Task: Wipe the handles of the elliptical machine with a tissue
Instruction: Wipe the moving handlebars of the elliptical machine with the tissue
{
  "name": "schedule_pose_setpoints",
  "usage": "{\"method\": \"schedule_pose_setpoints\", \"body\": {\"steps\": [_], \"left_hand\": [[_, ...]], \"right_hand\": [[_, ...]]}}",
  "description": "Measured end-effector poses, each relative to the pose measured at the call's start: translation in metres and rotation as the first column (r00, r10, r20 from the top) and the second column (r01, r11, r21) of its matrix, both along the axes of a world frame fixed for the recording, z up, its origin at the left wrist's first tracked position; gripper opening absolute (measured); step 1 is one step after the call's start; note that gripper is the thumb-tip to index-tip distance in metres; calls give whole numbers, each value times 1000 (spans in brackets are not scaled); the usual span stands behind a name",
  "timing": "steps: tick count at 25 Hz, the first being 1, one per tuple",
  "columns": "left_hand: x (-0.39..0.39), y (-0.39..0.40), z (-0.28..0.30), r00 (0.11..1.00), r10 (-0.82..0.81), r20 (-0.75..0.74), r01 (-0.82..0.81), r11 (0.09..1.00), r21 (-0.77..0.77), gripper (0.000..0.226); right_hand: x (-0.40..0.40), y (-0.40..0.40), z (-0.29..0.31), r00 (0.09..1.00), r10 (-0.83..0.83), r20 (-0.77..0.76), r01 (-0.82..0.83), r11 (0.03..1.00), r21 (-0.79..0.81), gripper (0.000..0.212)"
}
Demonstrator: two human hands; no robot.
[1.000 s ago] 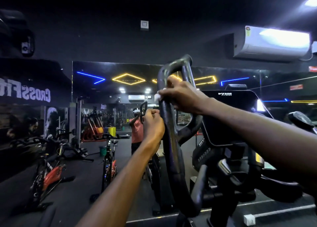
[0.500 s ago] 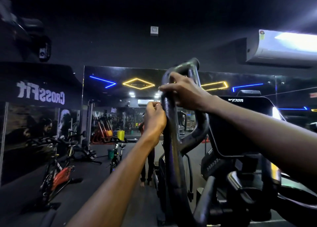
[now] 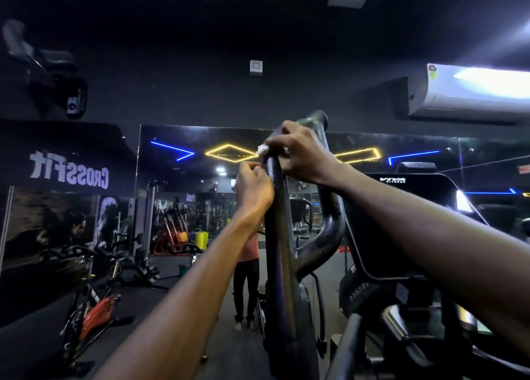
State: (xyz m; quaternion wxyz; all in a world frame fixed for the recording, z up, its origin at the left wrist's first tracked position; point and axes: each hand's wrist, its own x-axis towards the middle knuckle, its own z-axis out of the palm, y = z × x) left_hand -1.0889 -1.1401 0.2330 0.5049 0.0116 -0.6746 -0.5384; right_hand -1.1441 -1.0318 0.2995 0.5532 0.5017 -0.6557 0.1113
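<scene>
Readable stuff first: the elliptical's console [image 3: 401, 224], over at about 3 o'clock from the hands, has "VIVA FITNESS" printed white on its dark top edge. On the left wall at 9 o'clock there's a big white "CrossFit" sign [image 3: 68, 171], but it reads backwards. There's a sticker on the white air conditioner [image 3: 470, 92] up at 2 o'clock, way too small to make out.

The person's right hand [image 3: 301, 155] is wrapped over the top of the black handle [image 3: 282, 236] of the elliptical, fingers curled round the bar and clamping a white tissue [image 3: 262, 149] against it; a little wad of it pokes out at the left edge of the hand. The left hand [image 3: 253, 188] sits just below at 7 o'clock, fingers curled together against the left side of the same handle; can't tell if it really grips the bar or pinches anything.

Room is a dark gym: black walls and ceiling, a wide mirror [image 3: 177, 201] straight ahead showing yellow diamond and blue angled neon lights, and a reflection of a person in a reddish top. A spin bike [image 3: 89, 313] with red trim stands on the dark floor [image 3: 34, 339] at 8 o'clock.
</scene>
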Motion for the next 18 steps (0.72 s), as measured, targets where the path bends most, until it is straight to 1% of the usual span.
{"method": "schedule_pose_setpoints", "body": {"steps": [1, 2, 3, 4, 5, 6, 8, 9, 11, 12, 13, 15, 16, 18], "left_hand": [[-1, 0, 3, 999, 43, 9, -43, 999, -20, 24], [-2, -1, 5, 997, 78, 13, -77, 996, -37, 25], [-4, -2, 7, 995, 97, 15, -96, 994, -56, 25], [-5, -2, 8, 994, 104, 16, -103, 992, -74, 25], [-7, -2, 10, 994, 107, 19, -105, 990, -90, 25], [-7, -2, 12, 993, 114, 24, -111, 988, -107, 25], [-10, -3, 18, 990, 136, 28, -131, 982, -138, 26], [-11, -3, 21, 990, 140, 24, -135, 980, -145, 26], [-13, -3, 28, 990, 138, 17, -133, 978, -161, 24], [-14, -3, 31, 990, 142, 12, -138, 975, -177, 23], [-13, -3, 34, 989, 150, 13, -145, 969, -199, 23], [-14, -4, 39, 988, 156, 12, -149, 963, -226, 25], [-15, -4, 42, 987, 162, 8, -156, 962, -225, 26], [-18, -2, 47, 985, 174, 13, -166, 960, -224, 26]], "right_hand": [[-1, -1, 1, 999, -22, -37, 24, 998, 52, 23], [0, 0, 4, 998, -47, -32, 49, 997, 60, 25], [0, 2, 9, 998, -56, 18, 56, 998, 1, 28], [0, 3, 14, 996, -52, 77, 60, 994, -97, 34], [1, 3, 18, 993, -70, 97, 84, 986, -146, 39], [4, 1, 18, 990, -103, 94, 113, 987, -113, 38], [4, -3, 16, 991, -133, 18, 133, 991, 19, 26], [4, -2, 20, 989, -145, 26, 145, 989, 13, 26], [0, 3, 32, 973, -183, 142, 204, 966, -156, 27], [-3, 4, 37, 963, -204, 178, 238, 950, -200, 26], [-2, 2, 39, 958, -229, 173, 257, 953, -159, 25], [3, -4, 36, 959, -261, 109, 264, 964, -9, 23], [2, -3, 38, 955, -282, 89, 284, 959, -8, 23], [-7, 7, 50, 925, -348, 154, 370, 917, -151, 25]]}}
